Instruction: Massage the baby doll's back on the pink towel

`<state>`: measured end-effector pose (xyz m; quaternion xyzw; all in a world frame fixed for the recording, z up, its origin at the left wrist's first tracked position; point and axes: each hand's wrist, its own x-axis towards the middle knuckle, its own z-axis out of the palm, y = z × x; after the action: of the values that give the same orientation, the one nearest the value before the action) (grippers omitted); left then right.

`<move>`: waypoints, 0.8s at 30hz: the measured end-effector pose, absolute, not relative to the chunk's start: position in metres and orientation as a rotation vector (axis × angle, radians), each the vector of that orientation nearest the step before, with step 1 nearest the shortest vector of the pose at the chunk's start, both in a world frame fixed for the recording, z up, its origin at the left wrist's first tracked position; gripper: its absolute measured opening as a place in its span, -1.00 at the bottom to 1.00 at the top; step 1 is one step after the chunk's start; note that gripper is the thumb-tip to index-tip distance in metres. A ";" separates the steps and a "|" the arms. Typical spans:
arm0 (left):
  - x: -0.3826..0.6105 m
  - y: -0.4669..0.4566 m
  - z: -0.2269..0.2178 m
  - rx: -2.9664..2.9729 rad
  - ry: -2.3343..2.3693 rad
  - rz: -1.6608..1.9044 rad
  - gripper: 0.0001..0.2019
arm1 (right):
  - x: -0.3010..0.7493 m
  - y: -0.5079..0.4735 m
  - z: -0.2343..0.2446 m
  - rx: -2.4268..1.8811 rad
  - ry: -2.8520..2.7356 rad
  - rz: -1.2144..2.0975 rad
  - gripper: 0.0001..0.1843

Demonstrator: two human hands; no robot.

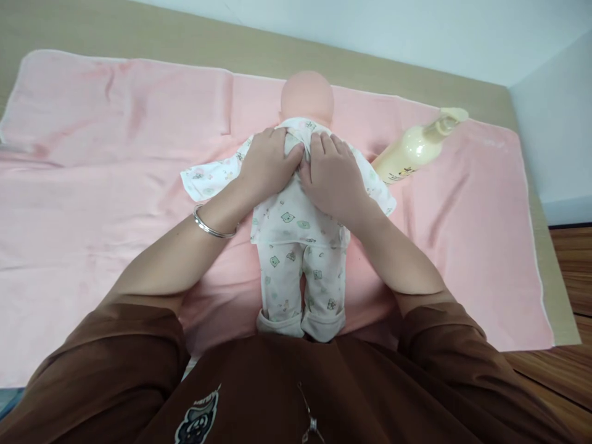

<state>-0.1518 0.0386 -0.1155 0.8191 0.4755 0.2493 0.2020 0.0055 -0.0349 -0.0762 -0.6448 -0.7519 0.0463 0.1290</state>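
Pale walls (pixel 416 24) rose beyond the bench (pixel 393 77), well past both hands, and wooden flooring (pixel 573 265) showed far off to the right of the right hand. Pink cloth (pixel 92 216) covered most of the bench and spread out on every side of the hands. On it, directly under the hands, lay a doll (pixel 308 95), its bald, rounded head just past the fingertips and its legs running back from the hands towards the person's body.

The left hand (pixel 272 160) rested on the upper part of the doll's patterned shirt (pixel 296 219), fingers near the collar and thumb pointing inward. The right hand (pixel 333 176) lay just beside it on the same shirt, fingers bent and close together. The hands nearly met at the thumbs, with the fabric creased between them; whether either one pinched the fabric I could not tell. One shirt sleeve stretched out to the left of the left hand, and the other lay to the right of the right hand. Matching trousers (pixel 282 271), cuffs turned up, were on the near side of both hands.

A pump bottle (pixel 419 148) of pale yellow lay tilted in view to the right of the right hand. Silver bangles (pixel 210 227) circled the wrist behind the left hand, and a brown top (pixel 259 382) filled the area nearest the person.
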 end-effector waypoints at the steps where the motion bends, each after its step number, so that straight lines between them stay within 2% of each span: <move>1: -0.152 0.039 -0.119 2.273 1.354 0.727 -0.66 | 0.005 -0.033 -0.075 -1.885 -2.169 0.145 -0.48; 7: -0.144 0.034 -0.122 2.188 1.511 0.730 -0.58 | 0.009 -0.017 -0.073 -2.110 -1.999 0.190 -0.51; 12: -0.143 0.033 -0.121 2.196 1.580 0.703 -0.60 | 0.011 -0.012 -0.078 -2.128 -2.051 0.109 -0.55; 17: -0.145 0.033 -0.124 2.224 1.587 0.732 -0.55 | 0.016 -0.006 -0.081 -2.119 -2.057 0.165 -0.63; 24: -0.144 0.033 -0.121 2.209 1.597 0.712 -0.61 | 0.018 -0.004 -0.082 -2.091 -2.057 0.169 -0.58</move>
<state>-0.1440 0.0326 -0.1213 0.7739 0.5594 0.2493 0.1616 0.0183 -0.0044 -0.0818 -0.7080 -0.6965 0.0573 0.1015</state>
